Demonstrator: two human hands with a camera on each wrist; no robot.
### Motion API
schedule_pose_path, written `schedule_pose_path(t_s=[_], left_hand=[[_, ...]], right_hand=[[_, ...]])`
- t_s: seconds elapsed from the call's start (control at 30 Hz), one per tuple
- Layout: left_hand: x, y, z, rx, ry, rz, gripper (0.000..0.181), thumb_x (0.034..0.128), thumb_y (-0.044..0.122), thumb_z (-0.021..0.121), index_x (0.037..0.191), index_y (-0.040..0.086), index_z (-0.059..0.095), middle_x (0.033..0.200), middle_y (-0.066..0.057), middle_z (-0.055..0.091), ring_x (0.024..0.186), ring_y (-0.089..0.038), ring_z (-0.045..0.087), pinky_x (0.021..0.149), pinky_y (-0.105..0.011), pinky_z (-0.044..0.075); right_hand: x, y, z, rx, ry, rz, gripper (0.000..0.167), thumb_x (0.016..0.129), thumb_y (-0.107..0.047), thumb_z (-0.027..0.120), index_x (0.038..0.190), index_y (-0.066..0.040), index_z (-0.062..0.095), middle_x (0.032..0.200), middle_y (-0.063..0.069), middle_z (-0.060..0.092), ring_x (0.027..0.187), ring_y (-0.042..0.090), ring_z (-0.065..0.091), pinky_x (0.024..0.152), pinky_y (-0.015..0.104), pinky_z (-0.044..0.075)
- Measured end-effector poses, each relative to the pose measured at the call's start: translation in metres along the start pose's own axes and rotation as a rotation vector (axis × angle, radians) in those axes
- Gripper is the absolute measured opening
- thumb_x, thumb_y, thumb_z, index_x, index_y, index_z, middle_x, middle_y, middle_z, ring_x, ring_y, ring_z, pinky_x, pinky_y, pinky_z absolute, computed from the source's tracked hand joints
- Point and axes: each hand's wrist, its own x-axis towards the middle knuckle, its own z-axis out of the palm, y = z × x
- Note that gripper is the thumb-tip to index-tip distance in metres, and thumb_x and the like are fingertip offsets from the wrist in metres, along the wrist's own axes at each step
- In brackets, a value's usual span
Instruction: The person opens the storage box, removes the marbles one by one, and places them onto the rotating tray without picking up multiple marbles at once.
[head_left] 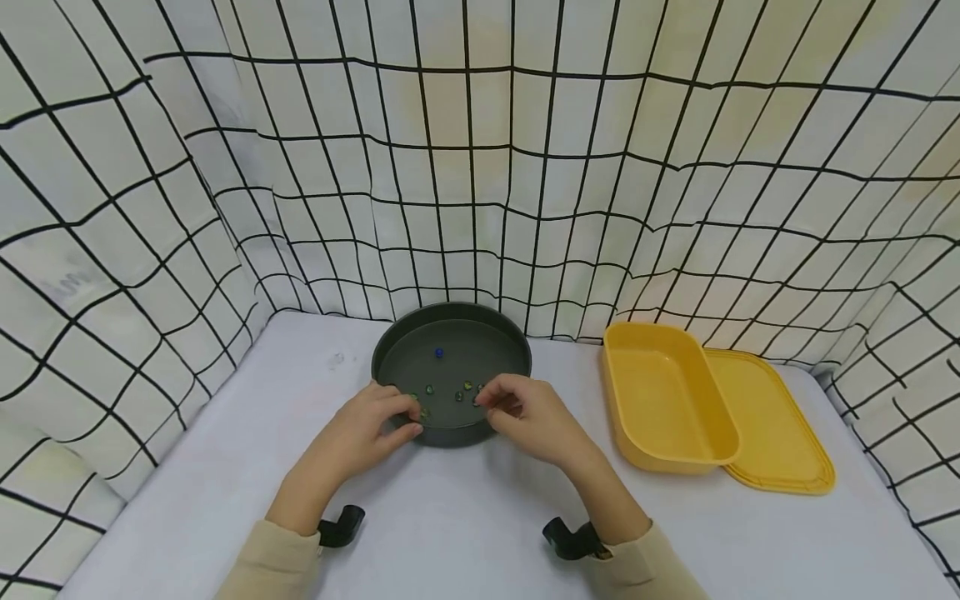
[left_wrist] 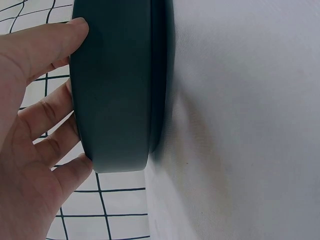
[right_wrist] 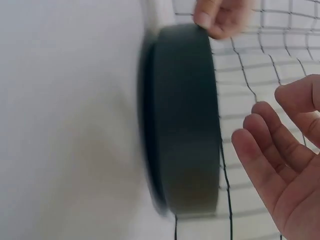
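A dark grey-green round pan (head_left: 450, 333) stands on the white cloth. Inside lie a blue marble (head_left: 438, 353) and several greenish glass marbles, one of them a green marble (head_left: 430, 389) near the middle. My left hand (head_left: 375, 423) holds the near left rim. In the left wrist view its thumb (left_wrist: 75, 32) lies against the outer wall while the fingertips pass behind the rim. My right hand (head_left: 536, 417) hovers at the near right rim, close to a small marble (head_left: 476, 402). The right wrist view shows its fingers (right_wrist: 245, 142) loosely bent, apart from the pan, with nothing visible between them.
To the right of the pan sits a yellow rectangular tub (head_left: 667, 392), partly over a flat yellow lid (head_left: 780, 425). White walls with a black grid (head_left: 510, 150) enclose the back and sides. Each wrist carries a black camera mount (head_left: 341, 527).
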Motion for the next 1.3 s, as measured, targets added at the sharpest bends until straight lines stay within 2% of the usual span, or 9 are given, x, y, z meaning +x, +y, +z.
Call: schedule_pose_path(t_s=[0.1,0.37,0.4,0.57,0.7,0.9,1.0,1.17,1.3], left_hand=[[0.001,0.000,-0.001,0.004,0.003,0.003,0.015,0.0835,0.023,0.082,0.090,0.025,0.069,0.088,0.012,0.063,0.084,-0.010,0.049,0.076,-0.035,0.049],[-0.001,-0.001,-0.002,-0.007,-0.002,-0.004,0.016,0.0837,0.022,0.082,0.089,0.025,0.067,0.088,0.011,0.063,0.085,-0.011,0.051,0.079,-0.038,0.049],[-0.001,-0.001,-0.002,-0.010,0.000,-0.003,0.016,0.0834,0.022,0.082,0.089,0.024,0.067,0.088,0.010,0.063,0.086,-0.011,0.053,0.084,-0.039,0.050],[-0.002,-0.001,-0.001,-0.016,0.011,0.003,0.016,0.0826,0.020,0.082,0.089,0.022,0.068,0.088,0.009,0.064,0.088,-0.013,0.056,0.089,-0.043,0.050],[-0.002,-0.002,-0.001,-0.012,0.010,0.002,0.015,0.0831,0.021,0.082,0.090,0.023,0.068,0.089,0.010,0.064,0.088,-0.012,0.054,0.084,-0.040,0.050],[-0.001,-0.002,-0.001,-0.003,0.001,0.003,0.015,0.0845,0.024,0.081,0.090,0.025,0.067,0.090,0.011,0.064,0.088,-0.010,0.052,0.081,-0.038,0.050],[-0.001,-0.001,-0.001,-0.008,0.000,0.005,0.015,0.0843,0.024,0.081,0.090,0.024,0.067,0.090,0.011,0.064,0.089,-0.011,0.053,0.083,-0.038,0.050],[0.000,0.000,-0.002,-0.008,-0.001,0.009,0.015,0.0842,0.023,0.081,0.091,0.024,0.068,0.090,0.011,0.064,0.090,-0.011,0.055,0.087,-0.040,0.050],[0.001,0.000,-0.001,-0.005,0.005,0.013,0.016,0.0834,0.021,0.082,0.090,0.024,0.068,0.089,0.011,0.064,0.088,-0.011,0.053,0.081,-0.038,0.050]], right_hand=[[-0.010,0.007,-0.020,0.018,0.030,0.021,0.017,0.092,-0.006,0.063,0.104,-0.015,0.069,0.104,0.005,0.071,0.092,0.013,0.064,0.081,0.028,0.057],[-0.034,0.029,-0.074,0.064,0.097,0.198,0.013,0.096,-0.013,0.065,0.109,-0.014,0.068,0.106,0.003,0.069,0.096,0.024,0.063,0.083,0.031,0.056],[-0.037,0.031,-0.080,0.056,0.102,0.209,0.013,0.096,-0.014,0.064,0.109,-0.013,0.068,0.106,0.004,0.068,0.097,0.024,0.063,0.083,0.030,0.056],[-0.047,0.045,-0.101,-0.020,0.123,0.223,0.014,0.097,-0.013,0.063,0.110,-0.009,0.067,0.106,0.006,0.069,0.095,0.023,0.064,0.080,0.025,0.056],[-0.052,0.054,-0.112,-0.056,0.130,0.248,0.014,0.097,-0.012,0.062,0.110,-0.008,0.067,0.105,0.010,0.069,0.091,0.024,0.064,0.077,0.026,0.057],[-0.058,0.061,-0.122,-0.036,0.143,0.271,0.017,0.099,-0.009,0.059,0.112,0.001,0.064,0.106,0.019,0.066,0.090,0.027,0.063,0.076,0.029,0.058],[-0.060,0.062,-0.124,-0.049,0.136,0.272,0.018,0.098,-0.008,0.059,0.112,0.003,0.063,0.102,0.017,0.066,0.087,0.027,0.062,0.075,0.030,0.058],[-0.060,0.064,-0.126,-0.111,0.115,0.318,0.013,0.097,-0.009,0.059,0.106,-0.001,0.064,0.092,0.011,0.064,0.079,0.025,0.060,0.071,0.030,0.056],[-0.062,0.066,-0.128,-0.134,0.071,0.358,0.010,0.096,-0.008,0.061,0.103,-0.003,0.065,0.092,0.010,0.064,0.078,0.025,0.060,0.071,0.033,0.056]])
